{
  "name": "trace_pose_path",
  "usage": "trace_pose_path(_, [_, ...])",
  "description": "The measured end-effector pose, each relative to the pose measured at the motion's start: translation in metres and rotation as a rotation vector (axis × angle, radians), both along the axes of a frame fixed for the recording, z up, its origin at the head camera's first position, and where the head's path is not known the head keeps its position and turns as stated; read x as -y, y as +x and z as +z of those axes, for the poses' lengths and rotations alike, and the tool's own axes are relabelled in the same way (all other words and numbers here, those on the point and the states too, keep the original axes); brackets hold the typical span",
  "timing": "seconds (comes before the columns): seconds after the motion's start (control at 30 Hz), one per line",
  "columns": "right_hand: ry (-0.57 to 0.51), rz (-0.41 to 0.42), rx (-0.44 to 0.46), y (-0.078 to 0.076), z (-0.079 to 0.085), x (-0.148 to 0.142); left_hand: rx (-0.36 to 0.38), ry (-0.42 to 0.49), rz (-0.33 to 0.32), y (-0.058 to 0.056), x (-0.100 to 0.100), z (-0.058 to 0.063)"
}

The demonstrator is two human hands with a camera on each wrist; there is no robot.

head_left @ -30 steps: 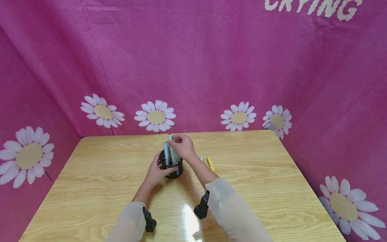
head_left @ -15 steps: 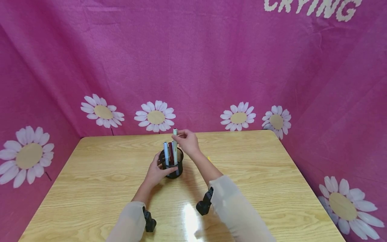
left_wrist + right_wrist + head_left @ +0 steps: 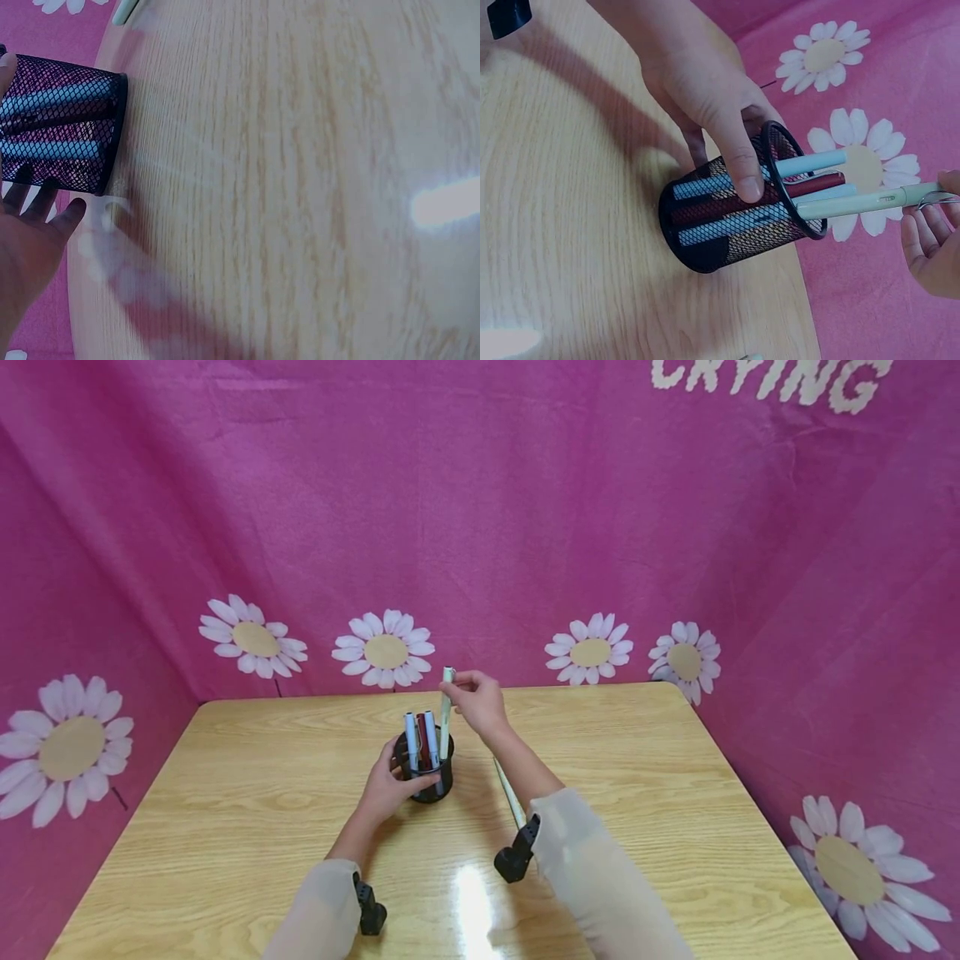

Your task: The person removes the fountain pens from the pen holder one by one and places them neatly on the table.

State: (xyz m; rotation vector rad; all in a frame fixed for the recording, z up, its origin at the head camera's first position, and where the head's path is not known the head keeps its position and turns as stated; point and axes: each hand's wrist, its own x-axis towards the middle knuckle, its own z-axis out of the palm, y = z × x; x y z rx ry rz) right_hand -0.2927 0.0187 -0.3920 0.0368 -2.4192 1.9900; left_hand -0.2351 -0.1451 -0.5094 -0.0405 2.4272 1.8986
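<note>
A black mesh pen holder (image 3: 431, 792) stands upright on the table, and my left hand (image 3: 390, 789) grips it round its left side. In the right wrist view the thumb of the left hand (image 3: 712, 97) lies across the mesh. Two light blue pens (image 3: 411, 739) and a dark red pen (image 3: 423, 739) stand in the holder (image 3: 739, 217). My right hand (image 3: 480, 700) pinches a pale green pen (image 3: 446, 718) near its clipped top end. The lower end of this pen (image 3: 847, 204) is at the holder's right rim, tilted slightly right.
Another pale pen (image 3: 510, 793) lies on the wooden table (image 3: 637, 827), partly behind the right forearm. Its end may be the pale tip in the left wrist view. A pink cloth (image 3: 480, 527) with white daisies hangs behind the table's far edge.
My right hand has moved right and upward with the pale green pen. The yellow object seen earlier right of the forearm is now hidden. My left hand stays on the holder.
</note>
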Motion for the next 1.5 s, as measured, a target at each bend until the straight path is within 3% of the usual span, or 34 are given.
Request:
trace_pose_path(0.37, [-0.079,-0.03,0.018,-0.004,0.009,-0.009,0.004,0.019,-0.006,0.0,0.001,0.0])
trace_pose_path(0.73, [-0.082,-0.057,0.041,-0.008,0.013,-0.023,0.013,0.023,-0.007,0.0,0.001,-0.001])
trace_pose_path(1.5, [0.009,-0.085,0.074,-0.009,-0.009,-0.068,0.018,0.022,-0.016,0.001,0.002,-0.002])
